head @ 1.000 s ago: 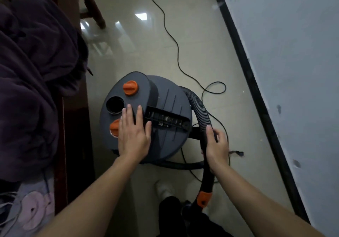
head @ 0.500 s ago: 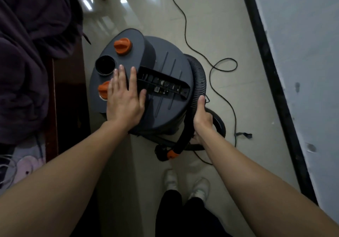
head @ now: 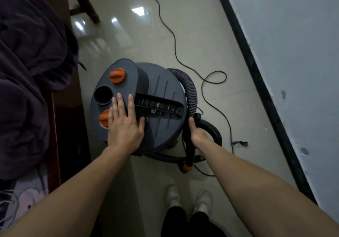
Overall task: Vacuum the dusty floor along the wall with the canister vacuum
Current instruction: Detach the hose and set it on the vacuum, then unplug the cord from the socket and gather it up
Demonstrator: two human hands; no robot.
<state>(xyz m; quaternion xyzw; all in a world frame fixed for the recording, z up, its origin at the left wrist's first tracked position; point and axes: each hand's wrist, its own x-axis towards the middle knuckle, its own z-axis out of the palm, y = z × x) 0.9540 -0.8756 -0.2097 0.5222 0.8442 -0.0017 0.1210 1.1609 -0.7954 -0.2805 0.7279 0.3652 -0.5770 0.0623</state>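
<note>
A dark grey canister vacuum (head: 161, 90) stands on the tiled floor (head: 211, 40) in the middle of the view, seen from above. Its lid carries two orange knobs, one at the back (head: 117, 75), and a round black port (head: 103, 95). My left hand (head: 124, 125) lies flat on the lid with fingers spread, partly covering the nearer orange knob (head: 103, 118). My right hand (head: 197, 136) is closed around the black ribbed hose (head: 191, 93) beside the canister's right side. The hose loops down to an orange collar (head: 187, 167) near the floor.
A white wall (head: 293, 53) with a black baseboard (head: 256, 75) runs diagonally on the right. The black power cord (head: 174, 40) snakes across the floor behind the vacuum. A bed with dark bedding (head: 27, 71) fills the left. A chair leg (head: 84, 2) stands beyond. My feet (head: 189, 200) are below.
The view has shifted, so the vacuum sits lower in the frame. My right hand still grips the hose and my left hand stays flat on the lid.
</note>
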